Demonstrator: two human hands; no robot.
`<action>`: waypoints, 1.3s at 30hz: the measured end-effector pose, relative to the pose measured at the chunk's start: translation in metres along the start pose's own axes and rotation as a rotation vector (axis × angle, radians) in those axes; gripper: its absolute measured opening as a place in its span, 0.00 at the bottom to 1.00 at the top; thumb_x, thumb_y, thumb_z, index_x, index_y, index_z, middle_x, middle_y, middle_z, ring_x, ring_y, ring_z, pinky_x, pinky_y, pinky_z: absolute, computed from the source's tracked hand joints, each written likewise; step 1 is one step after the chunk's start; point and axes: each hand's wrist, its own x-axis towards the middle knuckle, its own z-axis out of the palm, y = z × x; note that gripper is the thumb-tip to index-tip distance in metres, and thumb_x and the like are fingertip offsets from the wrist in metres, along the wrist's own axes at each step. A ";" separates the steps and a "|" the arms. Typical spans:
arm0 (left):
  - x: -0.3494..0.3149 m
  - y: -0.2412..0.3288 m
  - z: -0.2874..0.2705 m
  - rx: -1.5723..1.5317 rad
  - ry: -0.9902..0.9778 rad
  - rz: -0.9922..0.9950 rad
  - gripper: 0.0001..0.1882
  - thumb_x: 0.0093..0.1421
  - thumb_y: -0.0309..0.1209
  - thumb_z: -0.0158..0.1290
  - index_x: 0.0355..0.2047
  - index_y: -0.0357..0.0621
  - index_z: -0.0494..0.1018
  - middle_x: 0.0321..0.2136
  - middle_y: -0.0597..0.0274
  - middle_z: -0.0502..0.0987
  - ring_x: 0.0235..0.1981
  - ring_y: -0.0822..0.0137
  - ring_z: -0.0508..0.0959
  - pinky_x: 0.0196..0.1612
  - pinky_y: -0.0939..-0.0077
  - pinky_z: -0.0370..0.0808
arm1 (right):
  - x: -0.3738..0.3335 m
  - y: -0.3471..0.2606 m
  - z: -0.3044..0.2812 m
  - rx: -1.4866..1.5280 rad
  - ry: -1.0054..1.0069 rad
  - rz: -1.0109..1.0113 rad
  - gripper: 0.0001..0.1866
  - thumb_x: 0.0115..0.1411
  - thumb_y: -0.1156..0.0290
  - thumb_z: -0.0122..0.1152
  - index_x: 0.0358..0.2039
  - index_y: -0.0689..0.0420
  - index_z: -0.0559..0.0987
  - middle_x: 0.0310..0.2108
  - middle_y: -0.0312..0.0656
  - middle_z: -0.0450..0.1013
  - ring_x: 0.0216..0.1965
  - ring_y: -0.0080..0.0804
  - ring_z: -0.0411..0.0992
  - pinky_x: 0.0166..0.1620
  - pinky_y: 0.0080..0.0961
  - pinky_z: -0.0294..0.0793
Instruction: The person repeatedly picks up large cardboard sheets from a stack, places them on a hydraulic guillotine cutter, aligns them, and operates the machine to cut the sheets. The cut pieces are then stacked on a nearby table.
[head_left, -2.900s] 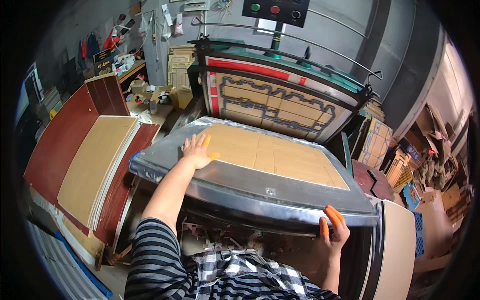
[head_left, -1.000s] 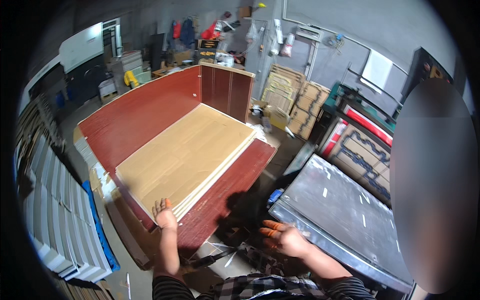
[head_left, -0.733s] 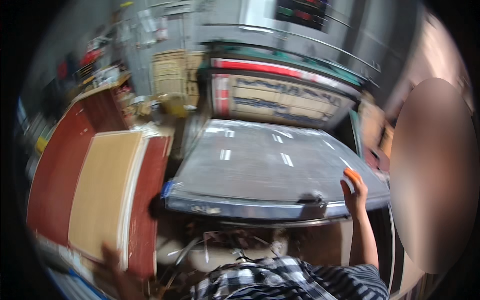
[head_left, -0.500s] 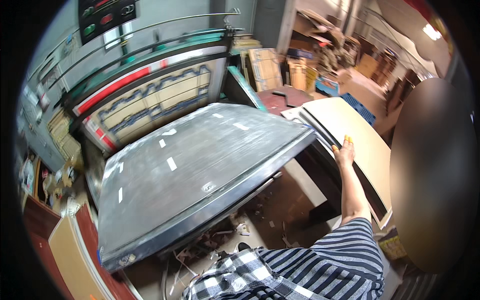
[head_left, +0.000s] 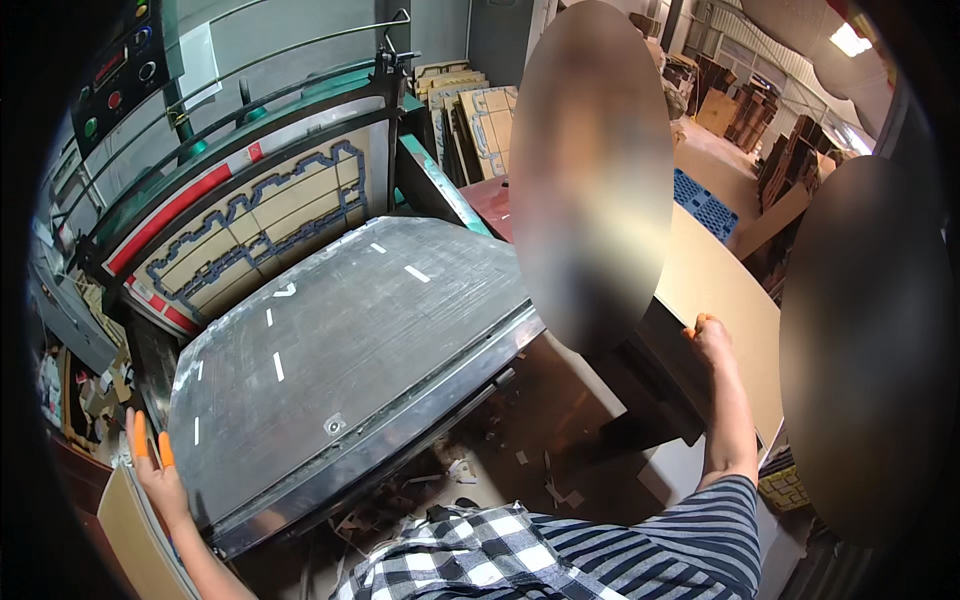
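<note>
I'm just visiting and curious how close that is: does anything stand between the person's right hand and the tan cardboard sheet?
Nothing visible does: the right hand is at the left edge of the tan cardboard sheet, its fingers apparently touching it. A blurred patch hides the area beyond.

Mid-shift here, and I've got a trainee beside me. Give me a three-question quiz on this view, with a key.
1. Which hand is at the edge of the tan, flat, board-like sheet right of the wide grey metal bed?
2. What shows on the metal bed's top?
A) Blue circles
B) Short white strips
C) Yellow triangles
3. True or false: the blue latticed plastic pallet lies left of the metal bed.

Key:
1. The right hand.
2. B.
3. False; it lies to the right.
</note>
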 end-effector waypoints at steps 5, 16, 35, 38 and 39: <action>0.002 0.030 0.011 -0.094 -0.080 0.022 0.20 0.60 0.19 0.49 0.54 0.35 0.69 0.60 0.53 0.65 0.60 0.57 0.65 0.62 0.69 0.59 | 0.027 -0.041 -0.116 -0.197 0.507 -0.096 0.09 0.59 0.66 0.55 0.26 0.56 0.74 0.25 0.48 0.73 0.26 0.47 0.74 0.29 0.41 0.73; -0.027 0.039 -0.033 -0.203 0.297 0.053 0.23 0.56 0.18 0.56 0.53 0.38 0.71 0.58 0.53 0.68 0.60 0.59 0.67 0.62 0.69 0.60 | -0.054 -0.269 -0.201 0.619 0.206 -0.716 0.26 0.52 0.89 0.50 0.52 0.57 0.73 0.46 0.51 0.73 0.46 0.48 0.73 0.48 0.33 0.73; -0.106 0.007 -0.040 0.068 -0.167 -0.122 0.14 0.53 0.32 0.61 0.40 0.44 0.79 0.48 0.57 0.76 0.57 0.50 0.69 0.61 0.55 0.61 | -0.111 -0.607 -0.046 0.543 -0.528 -1.228 0.18 0.51 0.80 0.55 0.44 0.56 0.80 0.42 0.50 0.76 0.46 0.47 0.75 0.47 0.32 0.73; -0.097 0.004 -0.024 0.088 -0.255 -0.152 0.15 0.54 0.35 0.60 0.42 0.46 0.78 0.50 0.57 0.75 0.58 0.50 0.68 0.61 0.55 0.60 | -0.109 -0.623 -0.054 0.549 -0.584 -1.239 0.21 0.49 0.81 0.54 0.45 0.53 0.79 0.42 0.48 0.76 0.48 0.44 0.73 0.49 0.30 0.72; -0.089 0.006 -0.016 0.076 -0.309 -0.142 0.17 0.55 0.38 0.59 0.44 0.48 0.77 0.51 0.57 0.74 0.59 0.50 0.66 0.62 0.55 0.60 | -0.109 -0.625 -0.053 0.552 -0.606 -1.235 0.22 0.48 0.81 0.54 0.45 0.52 0.79 0.43 0.47 0.76 0.49 0.43 0.73 0.50 0.30 0.71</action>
